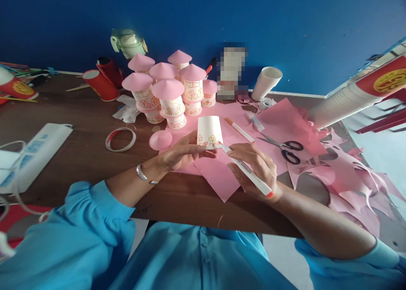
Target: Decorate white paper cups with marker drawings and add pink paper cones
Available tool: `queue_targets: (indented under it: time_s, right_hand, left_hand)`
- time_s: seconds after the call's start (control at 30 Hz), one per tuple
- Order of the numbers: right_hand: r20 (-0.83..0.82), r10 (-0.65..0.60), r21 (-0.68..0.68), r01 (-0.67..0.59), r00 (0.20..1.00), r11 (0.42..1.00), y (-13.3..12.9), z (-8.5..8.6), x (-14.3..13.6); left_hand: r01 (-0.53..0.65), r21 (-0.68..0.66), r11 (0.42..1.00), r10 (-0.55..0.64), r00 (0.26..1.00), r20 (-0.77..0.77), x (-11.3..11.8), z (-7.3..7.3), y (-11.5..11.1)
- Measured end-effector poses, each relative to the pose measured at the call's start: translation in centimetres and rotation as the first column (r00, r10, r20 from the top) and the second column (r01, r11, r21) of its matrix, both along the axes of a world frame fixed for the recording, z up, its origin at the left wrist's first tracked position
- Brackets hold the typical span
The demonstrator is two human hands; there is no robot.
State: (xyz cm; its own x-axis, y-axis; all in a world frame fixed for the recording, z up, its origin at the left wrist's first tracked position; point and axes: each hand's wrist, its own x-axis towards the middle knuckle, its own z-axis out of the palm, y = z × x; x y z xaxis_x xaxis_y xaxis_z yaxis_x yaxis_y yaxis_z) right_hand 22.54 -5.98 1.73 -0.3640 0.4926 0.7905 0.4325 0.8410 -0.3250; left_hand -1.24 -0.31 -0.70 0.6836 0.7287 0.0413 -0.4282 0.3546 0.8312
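My left hand (185,149) holds a white paper cup (209,130) upside down, its fingers around the lower edge. Red and yellow flowers are drawn along the cup's rim. In my right hand (256,165) is a white marker (249,176) with a red end, its tip touching or very close to the drawn flowers. Behind the cup stand several decorated paper-cup towers (171,106) with pink cone roofs. A loose pink paper cone (160,140) lies beside my left hand. Another marker (239,130), with an orange end, rests on the pink paper (218,184).
Black-handled scissors (285,149), a glue bottle (255,121) and paper scraps (349,176) lie at right. Stacked white cups (267,83) stand near the blue wall. A tape roll (120,138), red cups (100,85) and a power strip (38,154) are on the left.
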Motion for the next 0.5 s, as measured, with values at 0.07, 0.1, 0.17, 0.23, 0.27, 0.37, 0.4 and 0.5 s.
queue_targets:
  time_s: [0.07,0.1,0.17,0.23,0.27,0.37,0.4,0.5]
  right_hand:
    - [0.003,0.011,0.003,-0.011,1.000,1.000,0.08,-0.06,0.01]
    - [0.006,0.020,0.004,-0.020,1.000,1.000,0.12,-0.08,0.00]
    - [0.015,0.045,0.006,-0.045,0.999,0.999,0.18,-0.13,-0.06]
    - [0.022,0.075,0.009,-0.075,0.997,0.997,0.18,-0.17,-0.16]
    - [0.024,0.091,0.012,-0.091,0.996,0.996,0.15,-0.17,-0.22]
    - [0.041,0.126,0.023,-0.127,0.991,0.992,0.03,-0.08,-0.35]
    - [0.049,0.131,0.021,-0.132,0.990,0.991,-0.01,-0.02,-0.36]
    - [0.057,0.132,0.021,-0.133,0.990,0.991,-0.10,0.18,-0.30]
  left_hand:
    - [0.007,-0.042,0.999,-0.006,1.000,0.022,0.01,-0.11,0.00]
    - [0.015,-0.053,0.998,-0.013,1.000,0.024,0.01,-0.17,-0.01]
    - [0.030,-0.057,0.998,-0.030,0.999,0.011,-0.01,-0.30,-0.06]
    - [0.051,-0.040,0.998,-0.051,0.999,-0.010,-0.06,-0.42,-0.12]
    - [0.058,-0.027,0.998,-0.059,0.998,-0.023,-0.10,-0.46,-0.15]
    - [0.050,0.014,0.999,-0.050,0.997,-0.054,-0.25,-0.48,-0.23]
    - [0.044,0.024,0.999,-0.042,0.997,-0.070,-0.29,-0.44,-0.24]
    - [0.031,0.034,0.999,-0.027,0.992,-0.125,-0.34,-0.29,-0.19]
